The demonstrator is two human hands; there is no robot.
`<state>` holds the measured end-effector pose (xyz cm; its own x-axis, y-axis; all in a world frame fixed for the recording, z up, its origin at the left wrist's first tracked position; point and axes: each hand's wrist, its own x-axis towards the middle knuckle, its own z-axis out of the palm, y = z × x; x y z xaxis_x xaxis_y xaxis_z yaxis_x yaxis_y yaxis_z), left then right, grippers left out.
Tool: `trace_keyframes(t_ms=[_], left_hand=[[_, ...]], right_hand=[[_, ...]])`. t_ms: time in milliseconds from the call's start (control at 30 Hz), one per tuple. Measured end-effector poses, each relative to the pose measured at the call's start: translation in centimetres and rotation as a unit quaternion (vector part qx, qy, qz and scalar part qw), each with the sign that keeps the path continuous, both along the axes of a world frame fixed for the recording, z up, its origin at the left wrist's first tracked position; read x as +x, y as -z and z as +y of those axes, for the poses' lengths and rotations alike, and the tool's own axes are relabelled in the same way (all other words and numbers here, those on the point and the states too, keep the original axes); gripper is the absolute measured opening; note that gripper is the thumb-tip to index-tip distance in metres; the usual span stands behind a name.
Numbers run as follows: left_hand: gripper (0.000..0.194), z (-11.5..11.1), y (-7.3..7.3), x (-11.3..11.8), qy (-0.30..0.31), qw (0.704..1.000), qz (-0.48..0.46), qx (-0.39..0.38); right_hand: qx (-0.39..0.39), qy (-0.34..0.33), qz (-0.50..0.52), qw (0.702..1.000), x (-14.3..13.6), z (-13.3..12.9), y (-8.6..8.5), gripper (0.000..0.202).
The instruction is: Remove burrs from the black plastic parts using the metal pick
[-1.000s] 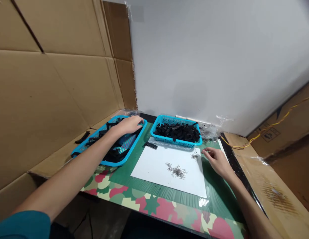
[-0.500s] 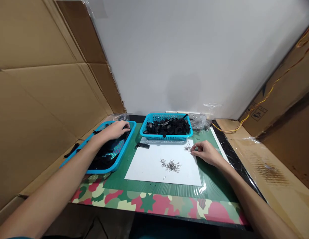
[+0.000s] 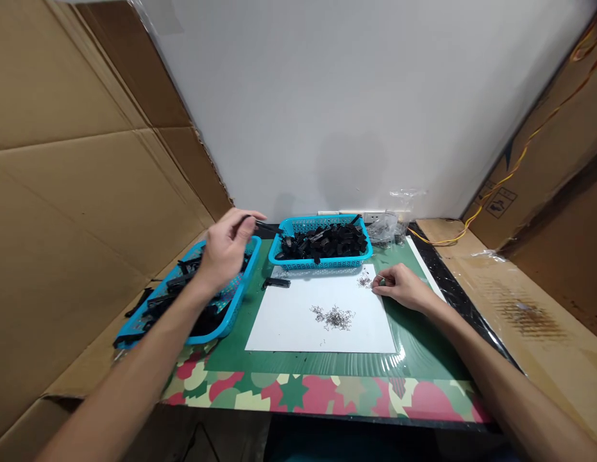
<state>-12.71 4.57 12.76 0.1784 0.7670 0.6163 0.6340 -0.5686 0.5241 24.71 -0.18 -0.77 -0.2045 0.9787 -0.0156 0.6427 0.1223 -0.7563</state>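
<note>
My left hand (image 3: 225, 249) is raised over the left blue basket (image 3: 241, 296), its fingers closed around a long black plastic part (image 3: 268, 227) that sticks out to the right. More dark parts (image 3: 176, 282) lie in that basket. My right hand (image 3: 401, 286) rests at the right edge of a white sheet (image 3: 288, 324), thumb and fingers pinched together. A thin glint shows at its fingertips, too small to name. Beside them is a small cluster of fine bits (image 3: 363, 282). A larger pile of tiny bent wire pieces (image 3: 335, 317) lies on the sheet.
A second blue basket (image 3: 322, 263), full of black parts, stands behind the sheet. One black piece (image 3: 277, 282) lies at the sheet's left edge. Clear plastic bags (image 3: 387, 232) sit at the back right. Cardboard walls (image 3: 100, 192) flank the table, with a yellow cable (image 3: 471, 224) on the right.
My left hand has lifted out of the left basket with a black plastic part in its grip. The right hand stays by the small cluster, still pinched. The view has shifted slightly.
</note>
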Motion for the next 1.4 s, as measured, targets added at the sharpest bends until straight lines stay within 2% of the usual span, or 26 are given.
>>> trace_keyframes(t_ms=[133, 200, 267, 400, 533, 600, 700, 933, 1267, 1400], left_hand=[[0.037, -2.9, 3.9, 5.9, 0.157, 0.978, -0.068, -0.118], [0.032, -3.5, 6.0, 8.5, 0.204, 0.961, -0.071, -0.175], [0.026, -3.7, 7.7, 10.5, 0.234, 0.95, -0.054, -0.201], [0.02, -3.9, 9.9, 12.2, 0.245, 0.927, -0.104, -0.265], [0.031, -4.6, 11.2, 11.9, 0.26, 0.872, -0.192, -0.369], [0.034, -5.1, 11.6, 11.7, 0.253, 0.862, -0.209, -0.386], [0.033, -5.5, 11.7, 11.7, 0.252, 0.867, -0.202, -0.379], [0.026, -6.1, 10.8, 11.9, 0.278, 0.912, -0.11, -0.282], [0.023, -6.5, 11.2, 12.1, 0.261, 0.926, -0.123, -0.243], [0.025, -6.5, 11.3, 11.9, 0.257, 0.929, -0.13, -0.234]], right_hand=[[-0.044, -0.048, 0.037, 0.997, 0.6, -0.1, -0.5, 0.023], [-0.051, -0.066, 0.065, 0.994, 0.7, -0.3, -0.9, 0.027], [-0.032, -0.07, 0.104, 0.992, 0.6, -0.5, -1.3, 0.031], [0.026, -0.051, 0.193, 0.98, -0.3, -1.1, -2.1, 0.038], [0.051, -0.029, 0.245, 0.968, -1.7, -1.8, -2.1, 0.038], [0.057, -0.02, 0.256, 0.965, -2.5, -2.1, -1.8, 0.038], [0.067, -0.005, 0.247, 0.967, -3.6, -2.6, -1.5, 0.037], [0.099, 0.026, 0.245, 0.964, -4.7, -3.4, -1.5, 0.034], [0.068, 0.033, 0.309, 0.948, -5.7, -4.0, -1.6, 0.032], [0.094, 0.027, 0.285, 0.954, -5.8, -4.2, -2.0, 0.031]])
